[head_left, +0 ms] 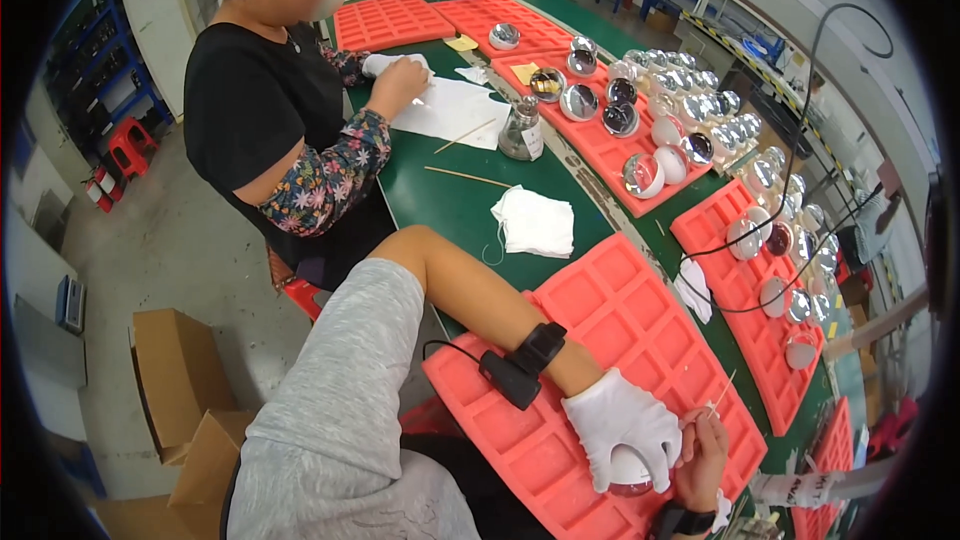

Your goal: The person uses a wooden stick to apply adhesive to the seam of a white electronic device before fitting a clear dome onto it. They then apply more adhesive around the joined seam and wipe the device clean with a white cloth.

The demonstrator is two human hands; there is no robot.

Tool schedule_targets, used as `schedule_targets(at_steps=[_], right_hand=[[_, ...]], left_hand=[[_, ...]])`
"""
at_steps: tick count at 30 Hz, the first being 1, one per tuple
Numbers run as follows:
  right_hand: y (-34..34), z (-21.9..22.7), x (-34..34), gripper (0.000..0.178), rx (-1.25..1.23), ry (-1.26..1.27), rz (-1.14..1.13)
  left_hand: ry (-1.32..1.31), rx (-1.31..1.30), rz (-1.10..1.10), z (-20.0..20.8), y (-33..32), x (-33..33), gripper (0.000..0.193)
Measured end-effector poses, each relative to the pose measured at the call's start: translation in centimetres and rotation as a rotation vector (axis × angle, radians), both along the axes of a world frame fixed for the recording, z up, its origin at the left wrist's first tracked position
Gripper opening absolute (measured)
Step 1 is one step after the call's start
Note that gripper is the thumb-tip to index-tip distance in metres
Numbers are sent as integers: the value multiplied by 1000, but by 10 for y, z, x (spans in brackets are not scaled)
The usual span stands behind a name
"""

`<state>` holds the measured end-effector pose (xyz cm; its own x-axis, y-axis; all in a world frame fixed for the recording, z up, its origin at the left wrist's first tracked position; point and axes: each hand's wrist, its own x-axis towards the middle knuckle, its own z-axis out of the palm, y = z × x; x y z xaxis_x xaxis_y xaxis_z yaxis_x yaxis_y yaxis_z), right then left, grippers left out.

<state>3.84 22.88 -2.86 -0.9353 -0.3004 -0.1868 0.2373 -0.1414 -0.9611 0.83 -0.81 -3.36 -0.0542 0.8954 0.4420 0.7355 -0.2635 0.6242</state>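
Observation:
My left hand (pixel 625 425) wears a white glove and is closed over a round white and silver cup-shaped part (pixel 630 472), held above a red foam tray (pixel 610 315) with square pockets. A black band with a cable sits on that wrist. My right hand (pixel 705 450) is bare, with a watch on the wrist, and pinches a thin wooden stick (pixel 722 395) right beside the part. Most of the part is hidden by the glove.
More red trays (pixel 740 285) with shiny round reflectors (pixel 620 120) run along the green table (pixel 450 205). A folded white cloth (pixel 535 222), a glass bottle (pixel 522 130) and sticks lie on it. A co-worker in black (pixel 260 100) works at the far left. Cardboard boxes (pixel 175 370) stand on the floor.

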Motion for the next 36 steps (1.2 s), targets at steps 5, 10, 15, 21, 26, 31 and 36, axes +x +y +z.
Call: schedule_targets(at_steps=[5, 10, 15, 21, 26, 31, 36], right_hand=[[-7, 3, 3, 28, 21, -1, -9], [-5, 3, 1, 27, 9, -5, -14], [1, -3, 2, 29, 10, 35, -15], [-1, -9, 3, 30, -111, -31, -55], [-24, 87, -17, 31, -218, 7, -252], [-45, 106, -55, 34, -175, 253, 62], [-43, 54, -84, 31, 33, 7, 183]], left_hand=[[-10, 66, -31, -7, 3, 2, 61], [23, 135, -35, -10, 4, -2, 59], [15, 109, -13, -9, 7, 2, 56], [11, 171, -59, -13, 0, -2, 56], [-124, -3, -33, -1, -5, -3, 56], [-73, -50, -20, -7, -1, -8, 62], [11, -57, 26, -1, -2, -11, 68]])
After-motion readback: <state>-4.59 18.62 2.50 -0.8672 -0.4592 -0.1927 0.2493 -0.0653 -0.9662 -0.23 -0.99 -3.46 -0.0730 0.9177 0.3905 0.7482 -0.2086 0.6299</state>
